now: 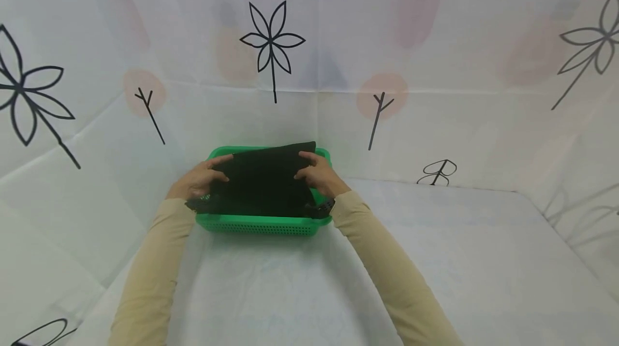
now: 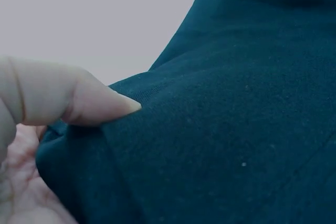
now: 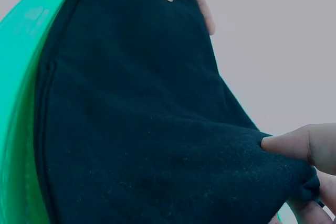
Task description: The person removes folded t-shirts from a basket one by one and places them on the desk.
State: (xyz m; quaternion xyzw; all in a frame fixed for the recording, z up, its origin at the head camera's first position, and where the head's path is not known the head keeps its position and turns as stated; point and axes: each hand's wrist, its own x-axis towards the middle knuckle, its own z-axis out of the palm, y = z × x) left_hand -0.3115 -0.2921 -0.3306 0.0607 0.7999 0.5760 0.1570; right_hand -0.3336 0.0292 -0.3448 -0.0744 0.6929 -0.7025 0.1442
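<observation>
A folded black cloth (image 1: 266, 182), seemingly a garment, spans the green plastic basket (image 1: 261, 225) in the head view. At its left edge my left hand (image 1: 197, 178) pinches the fabric, thumb on top and fingers behind. My right hand (image 1: 320, 174) pinches the opposite upper corner the same way. Close up in the left wrist view, the left thumb (image 2: 105, 100) presses on the dark cloth (image 2: 226, 129). In the right wrist view both hands grip the cloth (image 3: 136, 103), which bulges toward the right thumb (image 3: 291, 144). The basket's inside is mostly hidden by the fabric.
The basket stands on a white-covered table (image 1: 435, 249), close to the back. Behind it hangs a white sheet (image 1: 338, 56) printed with black flowers and pale blotches. More tabletop spreads to the right and in front.
</observation>
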